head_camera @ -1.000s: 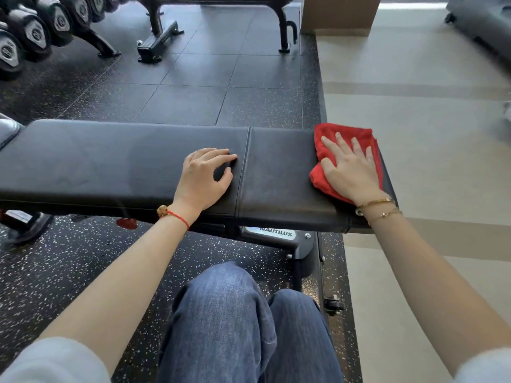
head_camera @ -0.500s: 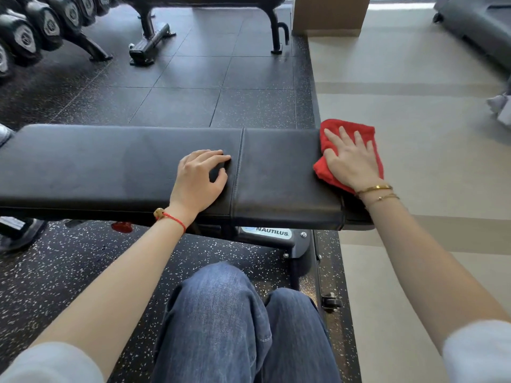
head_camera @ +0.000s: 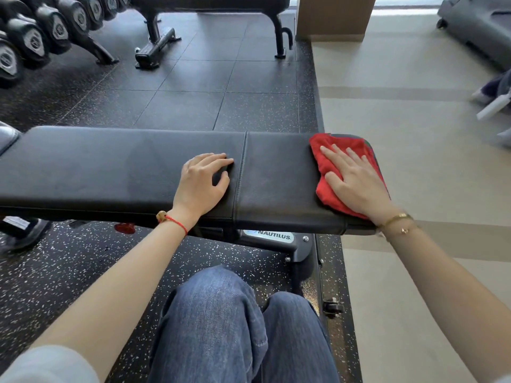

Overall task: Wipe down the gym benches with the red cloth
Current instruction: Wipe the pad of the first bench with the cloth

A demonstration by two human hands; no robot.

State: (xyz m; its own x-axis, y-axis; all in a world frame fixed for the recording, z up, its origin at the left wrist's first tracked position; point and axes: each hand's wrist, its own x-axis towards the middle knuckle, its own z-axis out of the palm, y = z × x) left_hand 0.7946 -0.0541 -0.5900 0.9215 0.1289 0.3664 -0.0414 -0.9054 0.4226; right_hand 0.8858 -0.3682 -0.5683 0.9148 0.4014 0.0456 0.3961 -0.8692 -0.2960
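Sliding farther along toward the far right end of the counter [head_camera: 124, 167]: red cloth [head_camera: 336, 153], right hand [head_camera: 356, 183] pressing flat, fingers straight. Left hand [head_camera: 201, 183] resting loosely, bracing near the seam, holding nothing. Likely soft, light, bunching easily; handling best with flat palm.

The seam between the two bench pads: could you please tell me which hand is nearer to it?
Left. The left hand rests on the long pad with its fingertips almost at the seam; the right hand presses the red cloth at the bench's far right end.
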